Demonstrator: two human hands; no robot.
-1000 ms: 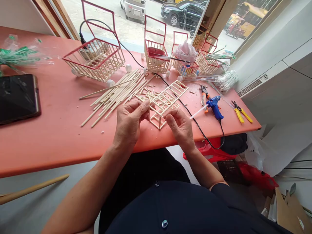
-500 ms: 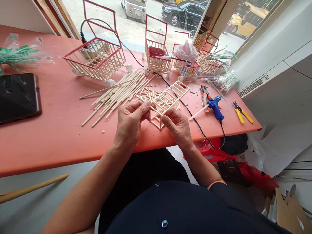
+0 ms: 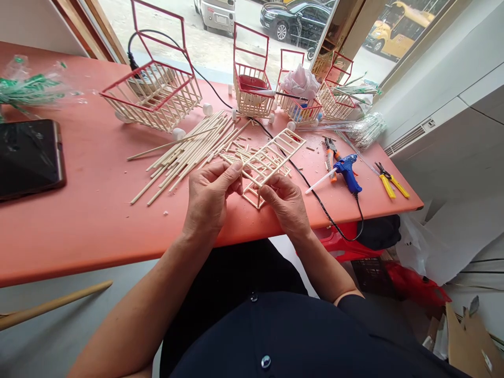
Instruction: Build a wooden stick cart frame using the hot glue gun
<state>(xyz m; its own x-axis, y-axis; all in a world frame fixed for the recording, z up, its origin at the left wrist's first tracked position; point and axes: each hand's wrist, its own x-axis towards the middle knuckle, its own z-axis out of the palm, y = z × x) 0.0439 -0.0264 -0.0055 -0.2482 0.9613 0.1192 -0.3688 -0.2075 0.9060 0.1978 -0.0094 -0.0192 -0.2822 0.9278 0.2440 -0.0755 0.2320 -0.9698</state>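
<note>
Both hands hold a small ladder-like frame (image 3: 277, 150) made of thin wooden sticks, tilted above the table's front part. My left hand (image 3: 212, 195) is closed, thumb and fingertips pinching the frame's near left corner. At the near right corner, my right hand (image 3: 286, 202) grips it with thumb and bent fingers. A short upright stick and crosspieces show below the near end; how they join is partly hidden by the fingers. Behind the left hand lies a pile of long wooden sticks (image 3: 192, 147), with short cut pieces (image 3: 252, 152) scattered beyond the frame.
Small stick-built carts with red rims, one a large cart (image 3: 153, 97), line the back by the window. To the right lie a blue glue gun (image 3: 347, 172) with its cord, orange-handled pliers (image 3: 331, 157) and yellow-handled pliers (image 3: 389, 181). A dark tablet (image 3: 31, 160) lies left.
Almost nothing differs. Both hands keep the same hold on the frame, and the whole view has shifted very slightly.
</note>
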